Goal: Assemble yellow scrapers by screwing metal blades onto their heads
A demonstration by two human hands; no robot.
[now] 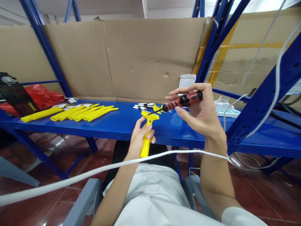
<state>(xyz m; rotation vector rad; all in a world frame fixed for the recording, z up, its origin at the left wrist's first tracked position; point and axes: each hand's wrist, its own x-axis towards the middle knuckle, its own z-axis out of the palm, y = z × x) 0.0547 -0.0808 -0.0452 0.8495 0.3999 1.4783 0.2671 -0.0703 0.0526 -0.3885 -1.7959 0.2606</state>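
Wrapped round the handle of a yellow scraper (146, 144), my left hand (139, 136) holds it at the front edge of the blue bench, with its wide head up. My right hand (203, 114) grips a red and black screwdriver (184, 101); the thumb lies along its handle and some fingers are loosely extended. The screwdriver's thin dark shaft slants down to the left, and its tip meets the scraper's head. Whether a screw sits under the tip is too small to tell. Just behind lie small yellow parts (157, 109) and black and white pieces (144, 106).
Several yellow handles (81, 113) lie in a row on the blue bench (113, 127), left. Beyond are a black bottle (16, 95) and red plastic bag (44, 95). A white cable (94, 169) crosses before me. Cardboard (150, 59) backs the bench; a power strip (227, 110) is right.
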